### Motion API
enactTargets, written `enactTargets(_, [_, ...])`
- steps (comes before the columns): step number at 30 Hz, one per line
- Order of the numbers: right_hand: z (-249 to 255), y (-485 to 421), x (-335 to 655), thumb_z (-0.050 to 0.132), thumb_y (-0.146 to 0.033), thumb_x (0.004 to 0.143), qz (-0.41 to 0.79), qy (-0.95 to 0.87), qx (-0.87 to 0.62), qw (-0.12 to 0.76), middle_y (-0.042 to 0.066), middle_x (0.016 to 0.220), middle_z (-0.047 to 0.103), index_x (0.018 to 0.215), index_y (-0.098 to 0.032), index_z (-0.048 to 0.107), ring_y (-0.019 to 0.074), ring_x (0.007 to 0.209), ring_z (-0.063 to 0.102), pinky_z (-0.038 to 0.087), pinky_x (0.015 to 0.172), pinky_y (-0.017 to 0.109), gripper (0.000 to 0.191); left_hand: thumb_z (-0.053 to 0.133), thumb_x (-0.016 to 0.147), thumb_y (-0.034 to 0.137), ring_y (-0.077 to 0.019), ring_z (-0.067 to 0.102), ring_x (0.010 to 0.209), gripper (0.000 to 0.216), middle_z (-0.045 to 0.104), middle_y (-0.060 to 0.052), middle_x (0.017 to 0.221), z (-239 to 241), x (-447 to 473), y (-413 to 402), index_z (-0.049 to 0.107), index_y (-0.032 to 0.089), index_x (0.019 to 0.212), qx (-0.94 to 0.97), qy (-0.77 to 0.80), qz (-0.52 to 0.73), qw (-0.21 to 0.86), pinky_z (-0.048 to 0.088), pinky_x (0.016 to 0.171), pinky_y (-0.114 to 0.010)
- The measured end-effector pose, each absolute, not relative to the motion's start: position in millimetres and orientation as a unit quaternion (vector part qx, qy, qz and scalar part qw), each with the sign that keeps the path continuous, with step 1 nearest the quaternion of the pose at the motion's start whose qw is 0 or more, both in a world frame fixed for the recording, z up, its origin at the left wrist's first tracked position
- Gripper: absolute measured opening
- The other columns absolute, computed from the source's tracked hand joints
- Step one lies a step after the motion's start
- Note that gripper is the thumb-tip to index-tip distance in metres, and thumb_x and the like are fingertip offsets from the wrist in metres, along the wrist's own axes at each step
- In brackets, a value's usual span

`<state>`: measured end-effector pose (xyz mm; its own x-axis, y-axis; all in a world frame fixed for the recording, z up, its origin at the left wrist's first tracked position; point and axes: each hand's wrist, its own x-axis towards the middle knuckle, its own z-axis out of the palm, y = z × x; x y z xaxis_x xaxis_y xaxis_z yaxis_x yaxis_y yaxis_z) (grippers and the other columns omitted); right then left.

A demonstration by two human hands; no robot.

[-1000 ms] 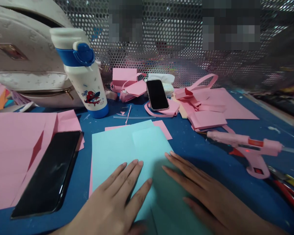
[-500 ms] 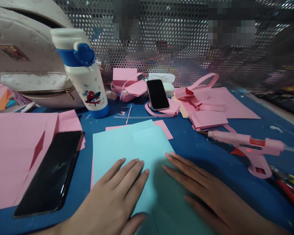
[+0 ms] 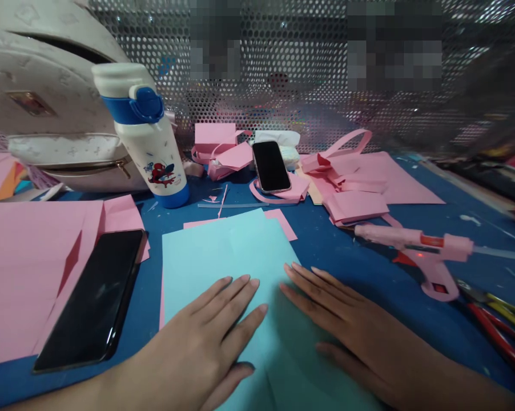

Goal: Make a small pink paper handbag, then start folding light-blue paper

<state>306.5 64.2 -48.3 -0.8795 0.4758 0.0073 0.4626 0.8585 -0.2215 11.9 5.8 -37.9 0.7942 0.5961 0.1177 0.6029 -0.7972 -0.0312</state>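
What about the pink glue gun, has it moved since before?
No, the pink glue gun hasn't moved: it still lies near the same folded pink paper.

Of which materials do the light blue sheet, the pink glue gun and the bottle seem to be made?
Light blue sheet: paper or thin card, matte, judging by its thin, straight edges and crease.
Pink glue gun: probably hard plastic, smooth, as its evenly coloured, moulded-looking body suggests.
Bottle: smooth, satin-like; plastic or coated metal, since the opaque off-white surface hides which.
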Motion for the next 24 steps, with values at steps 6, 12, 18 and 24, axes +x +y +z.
enactTargets(6, [-38.7, 64.1, 305.5, 0.052, -0.041, 0.100, 0.132, -0.962, -0.240, 0.024, 0.009, 0.162, 0.032, 0.159, -0.023, 0.025, 0.0267, 0.149, 0.029, 0.028, 0.122, 0.049, 0.066, 0.043, 0.104, 0.042, -0.0335, 0.038, 0.144, 0.052, 0.039, -0.015, 0.156, -31.0, 10.2, 5.2, 0.043, 0.018, 0.150, -0.971, -0.235, -0.038, -0.028, 0.043, 0.114, -0.048])
enactTargets(12, [-31.6, 65.8, 304.9, 0.051, -0.043, 0.101, 0.171, -0.955, -0.242, 0.021, 0.011, 0.162, 0.031, 0.159, -0.021, 0.025, 0.0268, 0.150, 0.027, 0.027, 0.122, 0.050, 0.067, 0.056, 0.099, 0.041, -0.0356, 0.030, 0.148, 0.054, 0.029, -0.010, 0.162, -28.9, 7.7, 1.7, 0.042, 0.032, 0.151, -0.972, -0.211, -0.063, -0.081, 0.040, 0.116, -0.050])
enactTargets(18, [-25.1, 53.2, 314.0, 0.047, -0.038, 0.103, 0.198, -0.944, -0.264, 0.000, 0.011, 0.161, 0.033, 0.158, -0.022, 0.027, 0.0255, 0.149, 0.029, 0.029, 0.122, 0.049, 0.061, 0.057, 0.099, 0.039, -0.0386, 0.026, 0.148, 0.056, 0.022, -0.013, 0.163, -30.8, 8.1, 1.7, 0.040, 0.031, 0.151, -0.972, -0.206, -0.040, -0.103, 0.038, 0.115, -0.055])
enactTargets(24, [-19.8, 14.4, 339.1, 0.053, -0.031, 0.100, 0.196, -0.936, -0.293, 0.019, 0.005, 0.156, 0.042, 0.157, -0.029, 0.028, 0.0234, 0.144, 0.040, 0.035, 0.120, 0.041, 0.062, 0.058, 0.098, 0.038, -0.0380, 0.028, 0.148, 0.056, 0.023, -0.013, 0.164, -29.1, 9.1, 0.6, 0.040, 0.030, 0.151, -0.974, -0.202, -0.035, -0.093, 0.036, 0.116, -0.055])
